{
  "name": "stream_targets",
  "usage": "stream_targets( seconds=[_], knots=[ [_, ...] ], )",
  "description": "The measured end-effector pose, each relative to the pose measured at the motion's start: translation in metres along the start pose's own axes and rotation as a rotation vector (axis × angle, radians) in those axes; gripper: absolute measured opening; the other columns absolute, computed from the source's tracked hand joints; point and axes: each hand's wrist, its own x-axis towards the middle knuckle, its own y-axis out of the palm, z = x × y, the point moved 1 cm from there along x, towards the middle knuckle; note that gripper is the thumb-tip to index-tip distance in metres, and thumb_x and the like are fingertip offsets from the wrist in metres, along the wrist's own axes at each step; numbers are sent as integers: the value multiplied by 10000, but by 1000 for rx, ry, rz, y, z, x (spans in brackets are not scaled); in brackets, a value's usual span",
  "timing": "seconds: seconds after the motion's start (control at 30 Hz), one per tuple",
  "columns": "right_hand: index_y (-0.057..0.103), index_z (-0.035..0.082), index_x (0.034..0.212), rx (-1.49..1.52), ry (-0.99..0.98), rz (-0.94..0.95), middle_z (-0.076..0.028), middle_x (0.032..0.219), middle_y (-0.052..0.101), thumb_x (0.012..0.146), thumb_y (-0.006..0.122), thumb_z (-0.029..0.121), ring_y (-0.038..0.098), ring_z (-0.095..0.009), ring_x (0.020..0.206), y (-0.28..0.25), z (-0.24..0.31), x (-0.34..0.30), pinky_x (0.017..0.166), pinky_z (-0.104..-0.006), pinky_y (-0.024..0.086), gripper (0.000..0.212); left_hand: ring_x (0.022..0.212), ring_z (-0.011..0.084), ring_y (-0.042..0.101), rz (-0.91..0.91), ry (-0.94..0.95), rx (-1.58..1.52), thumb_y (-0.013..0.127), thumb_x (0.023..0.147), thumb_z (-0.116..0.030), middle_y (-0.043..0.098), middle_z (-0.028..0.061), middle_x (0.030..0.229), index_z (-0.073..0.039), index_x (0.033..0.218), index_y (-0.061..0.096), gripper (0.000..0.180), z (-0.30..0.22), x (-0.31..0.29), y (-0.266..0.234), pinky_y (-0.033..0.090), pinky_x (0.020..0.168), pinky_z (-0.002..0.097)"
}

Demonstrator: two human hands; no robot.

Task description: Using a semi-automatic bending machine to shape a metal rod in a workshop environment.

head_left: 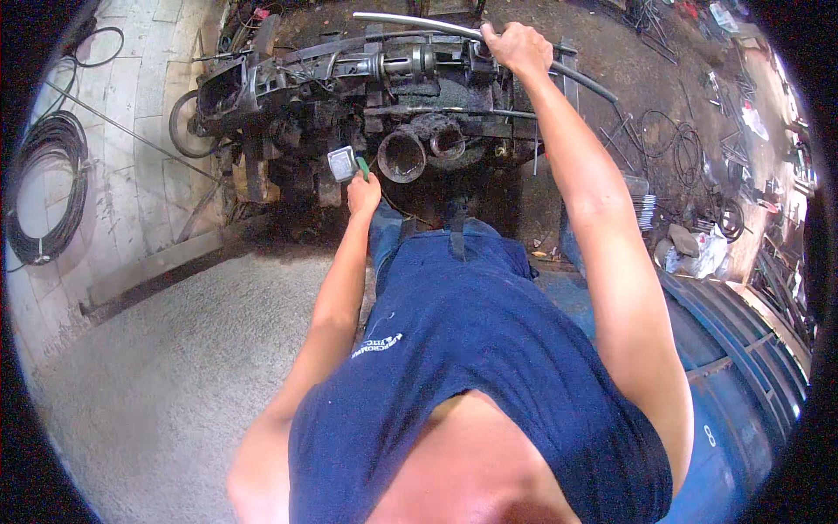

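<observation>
My right hand [521, 48] is closed around a long, thin metal rod [419, 24], which lies across the far side of a dark, greasy machine [397, 65]. The rod sticks out on both sides of the fist. Lower and to the left, my left hand [364, 192] grips a small tool with a green handle and a pale grey, squarish head [342, 163]; its exact kind does not show. Just right of that head, two round, open-ended metal cups [401, 156] sit low at the front of the machine.
A thick coil of black cable [48, 183] hangs at the left by the pale wall [113, 157]. Blue metal drums [733, 419] stand close on my right. Wires, metal rods and a white plastic bag [711, 249] litter the floor on the right.
</observation>
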Motion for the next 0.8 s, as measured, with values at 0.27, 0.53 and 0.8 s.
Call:
stream_targets(
  seconds=[0.27,0.53,0.8],
  knots=[
    [737,29,955,5,18,-5,-239,977,695,822,446,644,677,-374,951,5,-7,0,830,-449,527,693,1000,462,614,10,-12,-38,465,903,-328,649,291,1033,-24,1157,612,422,-7,-5,-5,478,897,526],
    [736,34,966,24,-12,-20,-237,984,695,822,452,652,675,-376,960,3,-7,2,833,-446,528,696,995,469,612,-1,-56,-29,457,912,-339,646,296,1029,-3,1115,618,424,-1,-2,3,477,892,532],
    [736,23,949,-1,-21,-22,-235,972,697,822,451,649,678,-374,951,5,0,2,823,-450,530,700,984,459,619,26,-70,-12,475,909,-340,653,293,1009,10,1049,640,412,-7,-2,-2,482,876,532]
  ],
)
